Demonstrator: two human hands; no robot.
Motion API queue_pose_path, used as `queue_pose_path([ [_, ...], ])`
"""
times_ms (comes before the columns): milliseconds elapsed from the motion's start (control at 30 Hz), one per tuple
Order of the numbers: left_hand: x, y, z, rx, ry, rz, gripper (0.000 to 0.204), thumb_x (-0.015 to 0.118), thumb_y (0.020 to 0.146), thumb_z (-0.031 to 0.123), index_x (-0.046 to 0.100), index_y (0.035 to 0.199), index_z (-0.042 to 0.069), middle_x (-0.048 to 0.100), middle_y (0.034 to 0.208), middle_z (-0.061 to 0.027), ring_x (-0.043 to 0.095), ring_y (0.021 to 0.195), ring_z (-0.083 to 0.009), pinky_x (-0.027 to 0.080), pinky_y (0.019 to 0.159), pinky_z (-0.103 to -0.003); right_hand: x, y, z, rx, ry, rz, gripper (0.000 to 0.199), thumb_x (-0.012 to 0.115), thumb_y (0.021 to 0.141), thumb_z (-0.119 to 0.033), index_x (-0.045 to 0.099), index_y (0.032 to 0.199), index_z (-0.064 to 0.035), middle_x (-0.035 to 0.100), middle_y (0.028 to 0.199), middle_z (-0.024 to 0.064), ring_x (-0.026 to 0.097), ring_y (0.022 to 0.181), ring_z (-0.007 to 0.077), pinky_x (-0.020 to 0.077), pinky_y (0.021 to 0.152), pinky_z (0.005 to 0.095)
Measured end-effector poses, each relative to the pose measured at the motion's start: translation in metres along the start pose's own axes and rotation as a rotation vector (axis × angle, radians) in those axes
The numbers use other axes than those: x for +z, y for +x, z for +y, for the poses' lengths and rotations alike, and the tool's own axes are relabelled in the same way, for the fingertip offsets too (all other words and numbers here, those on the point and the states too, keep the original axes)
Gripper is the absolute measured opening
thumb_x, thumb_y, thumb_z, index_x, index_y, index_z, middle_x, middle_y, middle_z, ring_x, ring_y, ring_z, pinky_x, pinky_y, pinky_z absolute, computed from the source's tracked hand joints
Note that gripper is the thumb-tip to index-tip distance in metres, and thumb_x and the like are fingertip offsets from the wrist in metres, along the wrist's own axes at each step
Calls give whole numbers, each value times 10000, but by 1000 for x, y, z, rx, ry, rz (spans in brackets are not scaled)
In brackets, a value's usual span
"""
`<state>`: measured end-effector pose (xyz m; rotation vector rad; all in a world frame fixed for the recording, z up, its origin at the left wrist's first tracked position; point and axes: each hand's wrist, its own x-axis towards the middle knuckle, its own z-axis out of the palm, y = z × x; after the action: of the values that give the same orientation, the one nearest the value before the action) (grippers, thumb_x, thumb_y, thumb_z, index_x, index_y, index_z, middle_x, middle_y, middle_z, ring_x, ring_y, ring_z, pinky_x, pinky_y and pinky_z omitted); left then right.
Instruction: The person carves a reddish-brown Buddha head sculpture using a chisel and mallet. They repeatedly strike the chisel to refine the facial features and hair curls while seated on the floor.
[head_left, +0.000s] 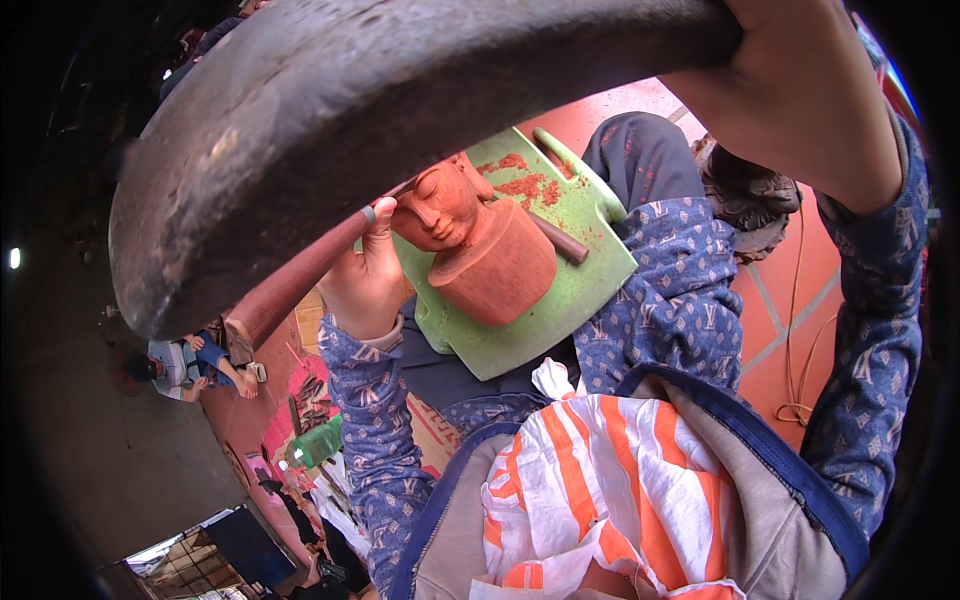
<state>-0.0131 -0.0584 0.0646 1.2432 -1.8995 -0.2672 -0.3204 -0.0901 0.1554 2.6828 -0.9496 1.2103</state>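
A reddish wooden bust (500, 265) with a carved face lies tilted on a green plastic stool (590, 285) between my legs. My left hand (365, 275) is closed round a chisel (300, 270) with a red-brown wooden handle. Its blade reaches the side of the bust's head; the mallet partly hides the tip, so contact is unclear. Across the top, very close, hangs a large dark wooden mallet (400, 110). My right hand (770, 80) grips its right end, with the fingers mostly hidden behind it. Another brown wooden rod or tool handle (560, 240) rests beside the bust.
Red wood chips (530, 187) lie on the stool. A dark carved wood piece (750, 200) and a thin cable (792, 340) are on the tiled floor at right. At left are a green bottle (316, 443), scattered tools (312, 405) and a seated person (195, 362).
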Motion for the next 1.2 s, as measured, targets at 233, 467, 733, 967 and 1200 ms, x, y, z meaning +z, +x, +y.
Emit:
queue_pose_path([
  [233, 2, 3, -6, 117, -16, 23, 119, 564, 888, -10, 476, 967, -21, 574, 934, -105, 626, 1001, -308, 504, 866, -361, 3, 9, -8, -77, -16, -7, 429, 562, 650, 53, 529, 1069, -32, 552, 856, 203, 553, 797, 372, 465, 674, 369],
  [467, 3, 5, 2, 74, 245, 12, 83, 591, 877, 5, 524, 907, -34, 575, 878, -90, 645, 939, -247, 511, 798, -315, 1, 17, -8, -124, -56, -17, 419, 556, 649, 57, 525, 1058, -28, 548, 846, 202, 549, 792, 374, 463, 673, 371],
  [733, -6, 13, -5, 257, 266, -14, 81, 619, 861, 13, 552, 875, -30, 560, 851, -80, 611, 792, -166, 494, 727, -277, 6, 12, -7, -151, -59, 8, 408, 549, 648, 62, 522, 1045, -24, 543, 835, 202, 545, 786, 377, 459, 671, 373],
  [967, -4, 22, 0, 248, 278, -43, 100, 634, 851, 23, 551, 873, -27, 562, 829, -73, 598, 760, -144, 480, 685, -268, 2, 4, -8, -145, -75, 21, 398, 543, 647, 66, 519, 1034, -21, 538, 826, 202, 542, 781, 379, 457, 669, 375],
  [1200, -6, 20, -1, 295, 323, -29, 110, 651, 842, 37, 558, 862, -17, 565, 819, -77, 601, 738, -155, 476, 662, -272, -2, 5, -3, -156, -60, 24, 388, 537, 646, 71, 515, 1024, -17, 534, 816, 202, 538, 776, 381, 454, 668, 377],
])
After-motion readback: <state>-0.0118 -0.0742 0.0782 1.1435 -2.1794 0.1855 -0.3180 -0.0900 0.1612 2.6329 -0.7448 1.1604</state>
